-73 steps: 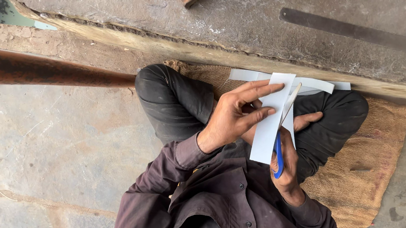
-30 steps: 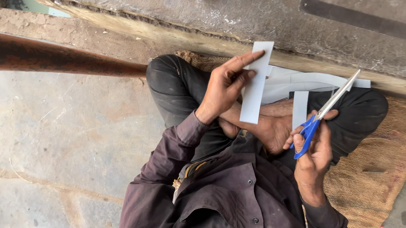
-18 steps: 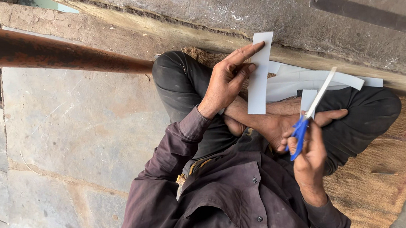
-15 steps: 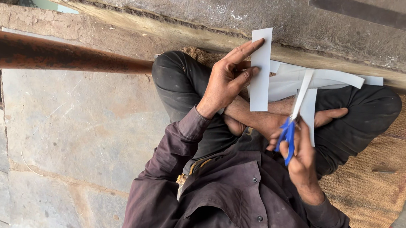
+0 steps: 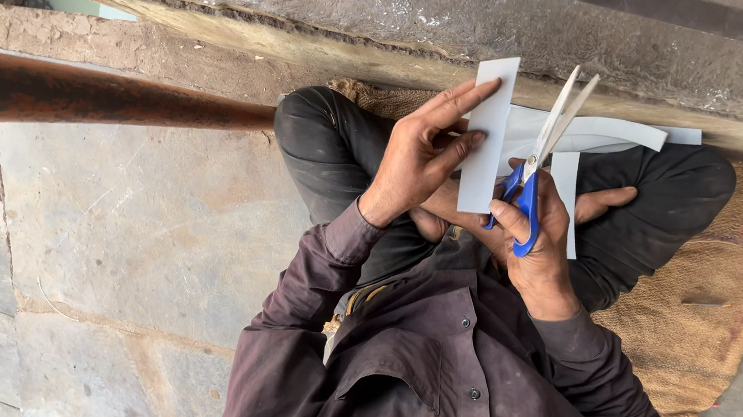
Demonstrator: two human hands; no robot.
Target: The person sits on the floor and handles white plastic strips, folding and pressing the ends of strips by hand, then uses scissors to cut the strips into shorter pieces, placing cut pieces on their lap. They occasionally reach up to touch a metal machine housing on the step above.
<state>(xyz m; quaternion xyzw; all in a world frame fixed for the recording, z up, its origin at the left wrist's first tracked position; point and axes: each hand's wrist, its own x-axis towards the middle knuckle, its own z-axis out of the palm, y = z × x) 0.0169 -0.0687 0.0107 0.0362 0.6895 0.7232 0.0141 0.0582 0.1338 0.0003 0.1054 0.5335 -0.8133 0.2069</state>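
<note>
I sit cross-legged in dark trousers. My left hand (image 5: 414, 153) pinches a narrow white paper strip (image 5: 488, 133) and holds it upright between thumb and fingers. My right hand (image 5: 540, 249) grips blue-handled scissors (image 5: 533, 175). Their blades are slightly apart, point away from me, and sit just right of the strip. Another short white strip (image 5: 565, 187) lies behind my right hand. Longer white paper pieces (image 5: 619, 133) rest across my lap.
A rusty metal pipe (image 5: 98, 97) runs in from the left to my knee. A burlap mat (image 5: 721, 300) lies under me on the right. A rough stone ledge (image 5: 320, 1) crosses the top, with stone floor slabs (image 5: 140, 221) to the left.
My right hand has brought the scissors leftward, from well apart to right beside the strip, and the blades now stand slightly apart. My left hand has kept the strip upright.
</note>
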